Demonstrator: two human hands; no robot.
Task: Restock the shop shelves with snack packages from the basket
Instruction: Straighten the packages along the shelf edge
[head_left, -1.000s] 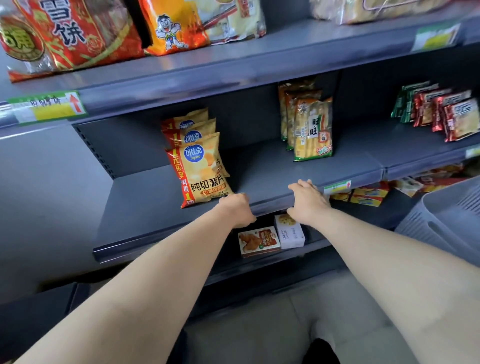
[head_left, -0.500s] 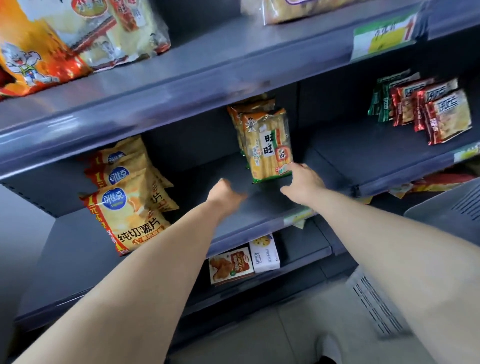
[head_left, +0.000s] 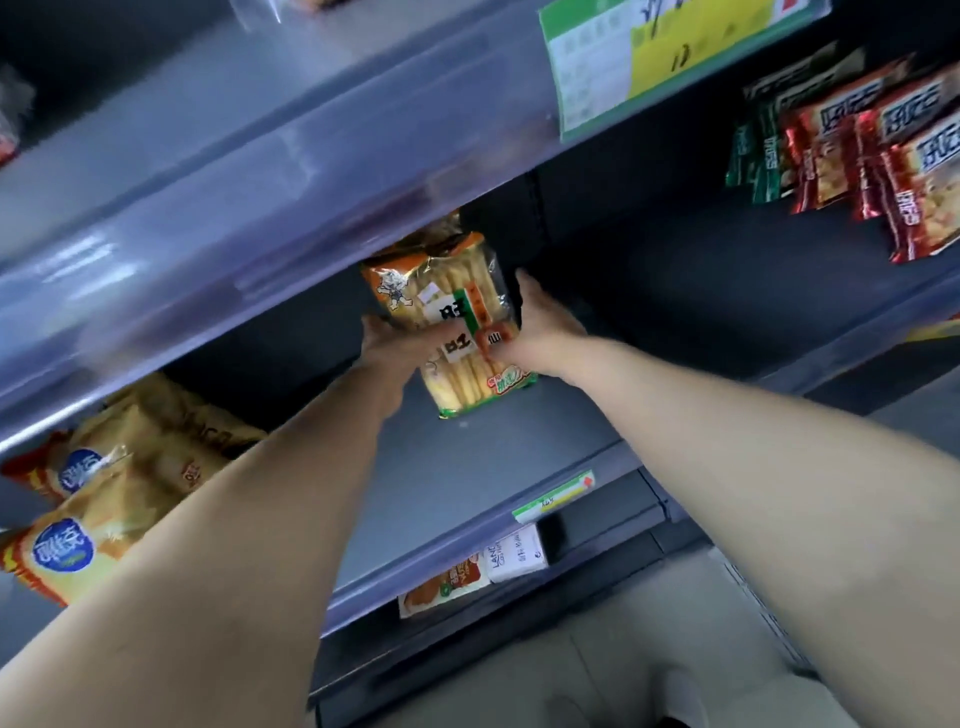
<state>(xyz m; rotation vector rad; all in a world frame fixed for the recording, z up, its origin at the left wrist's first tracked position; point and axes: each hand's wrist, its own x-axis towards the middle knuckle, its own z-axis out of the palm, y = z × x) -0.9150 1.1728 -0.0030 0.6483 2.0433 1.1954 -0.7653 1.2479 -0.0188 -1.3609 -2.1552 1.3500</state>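
An orange and green rice cracker pack (head_left: 447, 306) stands upright on the middle grey shelf (head_left: 498, 467), with more packs of the same kind behind it. My left hand (head_left: 395, 345) grips its left side with the thumb across the front. My right hand (head_left: 540, 327) holds its right side, fingers wrapped around the edge. Yellow potato chip bags (head_left: 104, 499) lie at the left end of the same shelf, partly behind my left forearm. The basket is out of sight.
Red and green snack packs (head_left: 872, 150) stand on the shelf section to the right. The upper shelf's front edge (head_left: 260, 171) with a green price tag (head_left: 623, 57) hangs close overhead. Small boxes (head_left: 478, 571) sit on the lower shelf. Tiled floor lies below.
Both hands rose from the shelf's front edge, reached in and closed on the front rice cracker pack. The view swung closer and to the right.
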